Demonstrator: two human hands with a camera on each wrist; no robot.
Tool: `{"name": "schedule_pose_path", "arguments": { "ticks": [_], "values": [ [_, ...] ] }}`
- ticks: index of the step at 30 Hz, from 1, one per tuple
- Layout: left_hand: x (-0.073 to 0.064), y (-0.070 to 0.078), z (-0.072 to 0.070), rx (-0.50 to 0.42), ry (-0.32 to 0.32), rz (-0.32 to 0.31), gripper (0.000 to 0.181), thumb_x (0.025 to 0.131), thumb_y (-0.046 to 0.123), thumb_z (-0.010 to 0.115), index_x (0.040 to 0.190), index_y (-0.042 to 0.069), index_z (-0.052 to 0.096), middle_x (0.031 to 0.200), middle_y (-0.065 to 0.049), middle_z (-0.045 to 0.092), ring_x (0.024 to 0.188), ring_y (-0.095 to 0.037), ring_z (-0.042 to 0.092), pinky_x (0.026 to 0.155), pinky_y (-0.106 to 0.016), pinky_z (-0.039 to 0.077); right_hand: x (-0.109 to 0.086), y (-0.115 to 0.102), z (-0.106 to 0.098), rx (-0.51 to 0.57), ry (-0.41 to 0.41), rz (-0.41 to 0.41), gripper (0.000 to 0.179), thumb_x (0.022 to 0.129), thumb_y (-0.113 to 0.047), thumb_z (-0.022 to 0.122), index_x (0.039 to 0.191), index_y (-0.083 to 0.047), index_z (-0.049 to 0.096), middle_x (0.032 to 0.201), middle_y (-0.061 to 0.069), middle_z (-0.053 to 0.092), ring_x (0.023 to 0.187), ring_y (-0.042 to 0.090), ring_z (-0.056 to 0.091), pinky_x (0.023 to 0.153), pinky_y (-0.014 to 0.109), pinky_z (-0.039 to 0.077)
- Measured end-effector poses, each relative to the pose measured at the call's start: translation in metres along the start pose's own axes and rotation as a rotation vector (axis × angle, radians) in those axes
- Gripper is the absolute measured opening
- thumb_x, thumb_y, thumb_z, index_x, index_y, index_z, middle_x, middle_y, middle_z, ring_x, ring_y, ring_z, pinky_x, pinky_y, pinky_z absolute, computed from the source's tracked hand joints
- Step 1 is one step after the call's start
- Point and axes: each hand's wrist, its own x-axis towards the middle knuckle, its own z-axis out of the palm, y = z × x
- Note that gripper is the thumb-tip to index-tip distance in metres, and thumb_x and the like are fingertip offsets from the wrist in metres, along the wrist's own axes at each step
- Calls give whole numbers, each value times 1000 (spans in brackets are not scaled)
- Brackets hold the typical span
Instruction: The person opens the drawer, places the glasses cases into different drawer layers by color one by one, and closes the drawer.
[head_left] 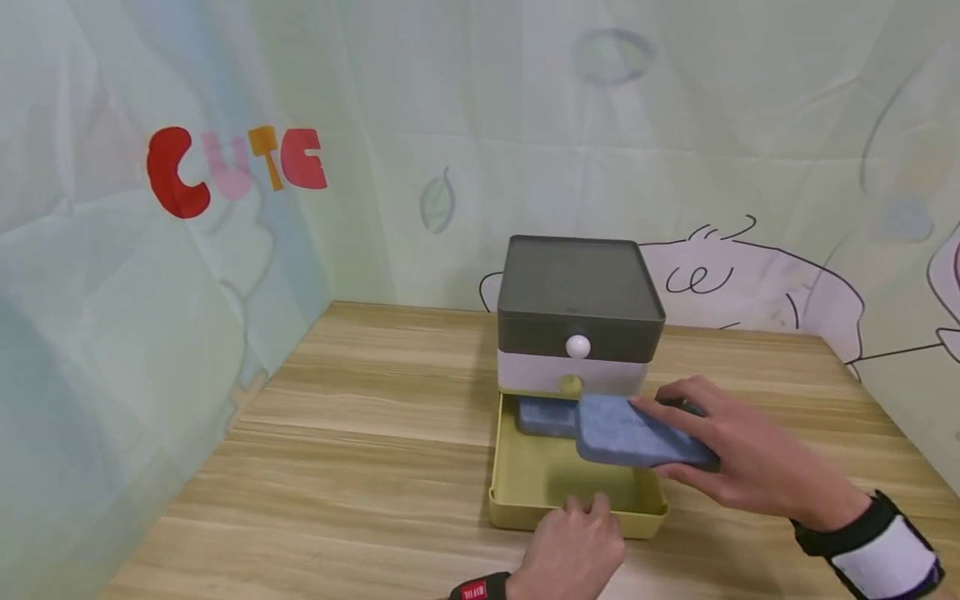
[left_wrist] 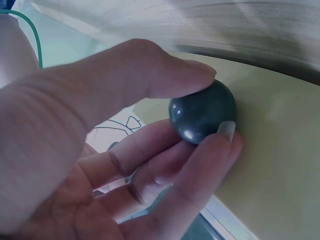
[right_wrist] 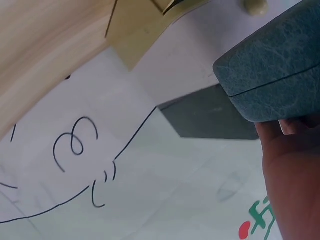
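My right hand (head_left: 753, 454) grips a blue marbled glasses case (head_left: 626, 433) by its right end, above the pulled-out yellow drawer (head_left: 517, 518). In the right wrist view the case shows a seam along its side, and most of the hand is cut off. Inside the drawer, at the back, lies another blue case-like object (head_left: 546, 417), partly covered by the held case. At the drawer's front is my left hand (head_left: 573, 546). Its thumb and fingers pinch a dark round knob (left_wrist: 202, 112) on the drawer front, as the left wrist view shows.
Over the yellow drawer sit a white drawer (head_left: 532, 371) with a yellowish knob and a dark grey top drawer (head_left: 536, 333) with a white knob. The unit stands on a wood-grain table (head_left: 360, 442). Printed cloth (head_left: 375, 167) hangs behind and along both sides.
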Motion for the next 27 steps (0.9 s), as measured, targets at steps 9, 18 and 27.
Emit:
{"name": "schedule_pose_path", "arguments": {
  "ticks": [9,18,27],
  "values": [
    [0,-1,-4,-13,-83,36,19,86,29,70,67,27,69,73,9,56,50,-6,42,35,-17,34,22,-12,23,37,6,-59,69,80,-47,83,142,-28,60,120,-2,60,101,8,55,76,31,53],
    [1,-2,-4,-30,-104,46,21,89,29,71,69,26,71,78,9,62,49,-7,43,35,-17,32,34,-22,41,25,-52,-69,69,79,-53,82,142,-34,60,119,1,60,97,8,54,74,29,52],
    [1,-3,-6,-29,-113,51,18,89,27,72,72,25,73,79,8,63,48,-7,41,36,-17,31,43,-24,65,12,-107,-89,70,81,-56,80,144,-39,57,115,2,62,99,13,57,72,31,53]
  ]
}}
